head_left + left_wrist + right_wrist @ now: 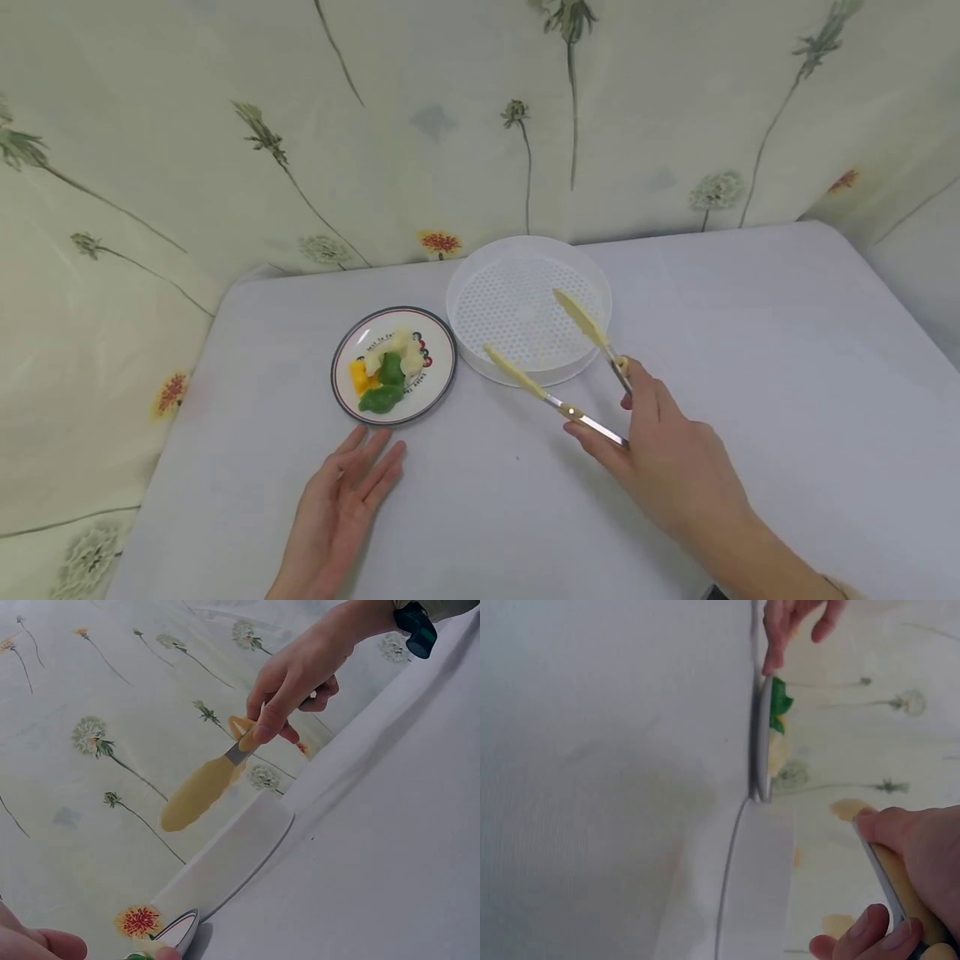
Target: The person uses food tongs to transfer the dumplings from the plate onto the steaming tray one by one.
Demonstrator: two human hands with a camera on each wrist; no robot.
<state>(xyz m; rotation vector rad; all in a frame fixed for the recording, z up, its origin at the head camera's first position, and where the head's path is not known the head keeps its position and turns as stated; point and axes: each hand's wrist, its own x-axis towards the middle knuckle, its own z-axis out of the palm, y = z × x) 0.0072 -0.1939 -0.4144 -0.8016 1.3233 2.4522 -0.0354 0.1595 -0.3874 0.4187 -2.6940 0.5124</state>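
Note:
My right hand (678,467) grips a pair of tongs (517,372) with cream-coloured tips and metal arms. The tongs are spread wide, thumb on one arm and fingers on the other, their tips over the white perforated round tray (510,308). Nothing lies between the tips. My left hand (337,504) is palm up with fingers extended, fingertips right at the near rim of a small white plate (442,358) with a dark edge. Heaped on the plate are yellow pieces (360,377), glossy green pieces (381,398) and pale chunks (402,339).
The round tray stands near the back edge of the white-covered table (480,517), its raised wall close against the plate's right side. Behind the table hangs a flower-printed cloth (420,150). A dark band (416,630) sits on my right wrist.

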